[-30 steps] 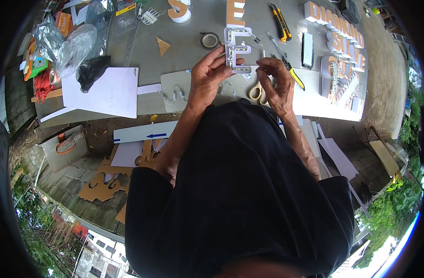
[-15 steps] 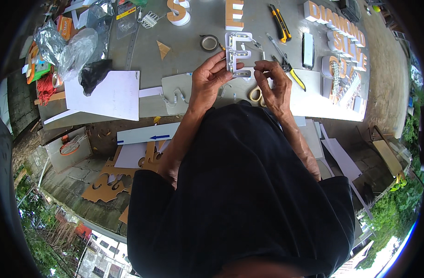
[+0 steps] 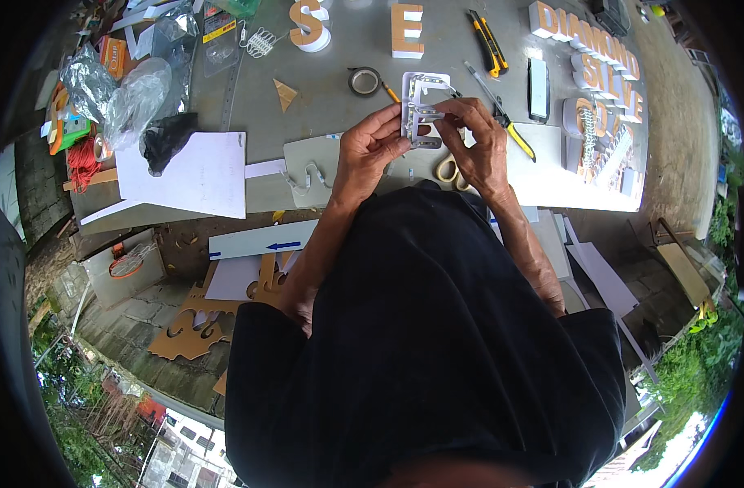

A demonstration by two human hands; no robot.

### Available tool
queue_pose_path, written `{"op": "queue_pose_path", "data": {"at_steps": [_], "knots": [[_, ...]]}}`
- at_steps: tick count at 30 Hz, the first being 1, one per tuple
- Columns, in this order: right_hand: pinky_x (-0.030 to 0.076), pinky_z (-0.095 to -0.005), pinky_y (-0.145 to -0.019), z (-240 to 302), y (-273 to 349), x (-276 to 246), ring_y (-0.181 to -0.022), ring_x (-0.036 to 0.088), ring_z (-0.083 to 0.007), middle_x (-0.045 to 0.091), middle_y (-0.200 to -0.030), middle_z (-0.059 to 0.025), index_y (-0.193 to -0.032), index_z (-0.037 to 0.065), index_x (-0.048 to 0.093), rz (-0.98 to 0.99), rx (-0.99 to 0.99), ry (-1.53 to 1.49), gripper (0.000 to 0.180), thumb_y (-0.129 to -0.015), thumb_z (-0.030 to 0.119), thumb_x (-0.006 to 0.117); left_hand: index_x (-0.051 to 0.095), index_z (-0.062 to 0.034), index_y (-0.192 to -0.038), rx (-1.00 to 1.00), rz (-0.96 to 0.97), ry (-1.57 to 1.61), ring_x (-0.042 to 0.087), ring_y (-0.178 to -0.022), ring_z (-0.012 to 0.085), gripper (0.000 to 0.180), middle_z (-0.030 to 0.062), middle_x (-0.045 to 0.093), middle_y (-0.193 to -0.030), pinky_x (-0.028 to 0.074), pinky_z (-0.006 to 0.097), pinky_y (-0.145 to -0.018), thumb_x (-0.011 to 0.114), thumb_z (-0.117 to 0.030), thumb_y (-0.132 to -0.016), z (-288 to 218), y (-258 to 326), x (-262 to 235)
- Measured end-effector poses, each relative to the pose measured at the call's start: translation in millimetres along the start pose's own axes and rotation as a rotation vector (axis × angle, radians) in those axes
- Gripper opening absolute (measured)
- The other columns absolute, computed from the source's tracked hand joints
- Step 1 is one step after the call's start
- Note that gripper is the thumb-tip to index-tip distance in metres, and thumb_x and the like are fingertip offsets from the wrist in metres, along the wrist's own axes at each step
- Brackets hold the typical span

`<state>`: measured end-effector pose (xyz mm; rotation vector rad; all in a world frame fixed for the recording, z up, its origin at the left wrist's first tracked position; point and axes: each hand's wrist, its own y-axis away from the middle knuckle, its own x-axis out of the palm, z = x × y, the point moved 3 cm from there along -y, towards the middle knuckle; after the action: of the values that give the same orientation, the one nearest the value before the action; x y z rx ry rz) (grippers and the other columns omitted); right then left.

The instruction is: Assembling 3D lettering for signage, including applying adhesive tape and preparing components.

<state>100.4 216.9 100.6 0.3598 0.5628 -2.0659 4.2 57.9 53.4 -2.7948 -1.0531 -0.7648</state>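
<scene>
My left hand (image 3: 370, 153) grips the left side of a white, E-shaped sign letter (image 3: 407, 89), held tilted above the table. A strip of small LEDs (image 3: 430, 82) runs inside the letter's outline. My right hand (image 3: 478, 142) is closed in a pinch at the letter's middle bar, on the LED strip as far as shows; its fingers partly cover the spot. Short wire ends (image 3: 453, 91) stick out at the letter's upper right. Just below my right hand lie scissors with cream handles (image 3: 446, 168), partly hidden by it.
On the grey table (image 3: 331, 81) lie a roll of black tape (image 3: 364, 80), a yellow cutter (image 3: 490, 49), yellow-handled pliers (image 3: 518, 140) and a phone (image 3: 539, 89). Finished brown-faced letters (image 3: 408, 32) stand at the back and right. Plastic bags (image 3: 136, 89) crowd the left.
The letter has come slightly nearer to me. My right hand has moved left from beside the letter onto its middle bar. My left hand keeps its grip.
</scene>
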Motion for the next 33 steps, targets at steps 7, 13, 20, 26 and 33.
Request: {"op": "queue_pose_path", "data": {"at_steps": [7, 13, 20, 26, 33], "knots": [[0.057, -0.0349, -0.075, -4.8, -2.7, -1.1, -0.089, 0.072, -0.0258, 0.070, -0.099, -0.0115, -0.108, 0.004, 0.071, 0.017, -0.091, 0.071, 0.022, -0.088, -0.005, 0.071, 0.047, 0.0084, -0.144, -0.057, -0.012, 0.020, 0.068, -0.119, 0.0291, 0.051, 0.0209, 0.066, -0.130, 0.057, 0.031, -0.095, 0.061, 0.010, -0.095, -1.2, -0.3, 1.5], [0.058, -0.0343, -0.075, -10.5, 0.4, -0.6, -0.088, 0.073, -0.0246, 0.071, -0.099, -0.0106, -0.106, 0.004, 0.072, 0.040, 0.001, 0.027, 0.019, -0.088, -0.004, 0.070, 0.049, 0.0079, -0.142, -0.109, -0.018, 0.070, 0.069, -0.115, 0.0282, 0.047, 0.0203, 0.068, -0.126, 0.058, 0.033, -0.095, 0.060, 0.005, -0.096, -0.9, -0.8, 2.7], [0.058, -0.0326, -0.071, -9.2, 9.7, 9.8, -0.083, 0.073, -0.0224, 0.071, -0.099, -0.0097, -0.105, 0.004, 0.071, 0.065, 0.013, 0.001, 0.020, -0.087, -0.004, 0.072, 0.066, 0.0074, -0.116, -0.256, -0.191, -0.046, 0.072, -0.090, 0.0165, 0.033, 0.0133, 0.074, -0.100, 0.060, 0.031, -0.081, 0.072, -0.018, -0.096, 0.5, -11.7, -0.1], [0.057, -0.0317, -0.070, -5.4, 12.9, 12.9, -0.082, 0.072, -0.0203, 0.070, -0.100, -0.0095, -0.107, 0.004, 0.070, 0.099, 0.030, 0.016, 0.022, -0.088, -0.005, 0.072, 0.068, 0.0062, -0.106, -0.219, -0.230, -0.126, 0.071, -0.081, 0.0135, 0.025, 0.0108, 0.074, -0.091, 0.059, 0.029, -0.071, 0.072, -0.017, -0.096, 9.8, -13.0, -2.2], [0.057, -0.0352, -0.069, -1.0, 14.9, 14.7, -0.079, 0.071, -0.0233, 0.069, -0.100, -0.0108, -0.111, 0.005, 0.070, 0.168, -0.045, 0.067, 0.025, -0.088, -0.004, 0.072, 0.065, 0.0048, -0.110, -0.204, -0.175, -0.074, 0.073, -0.080, 0.0171, 0.027, 0.0107, 0.073, -0.094, 0.060, 0.030, -0.070, 0.068, -0.020, -0.100, 4.9, -10.4, 1.3]]}}
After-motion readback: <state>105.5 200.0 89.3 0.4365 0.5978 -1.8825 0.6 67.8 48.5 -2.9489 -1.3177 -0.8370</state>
